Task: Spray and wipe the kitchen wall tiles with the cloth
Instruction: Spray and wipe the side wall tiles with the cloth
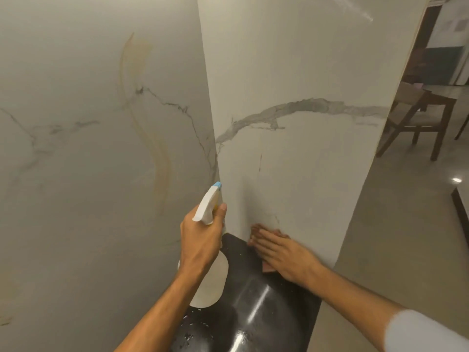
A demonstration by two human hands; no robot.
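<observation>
Two white marble-look tiled walls meet in a corner: the left wall (88, 148) carries a long yellowish smear, the right wall (291, 72) has a grey vein. My left hand (200, 240) grips a white spray bottle (210, 280) by its neck, nozzle with a blue tip pointing up toward the corner. My right hand (281, 255) lies flat, fingers together, pressing a pinkish-brown cloth (269, 268) against the bottom of the right wall, just above the counter. Most of the cloth is hidden under the hand.
A glossy black counter (253, 313) with water droplets fills the corner below my hands. The right wall ends at an edge; beyond it are a beige tiled floor (406, 224), a wooden chair (418, 118) and a doorway.
</observation>
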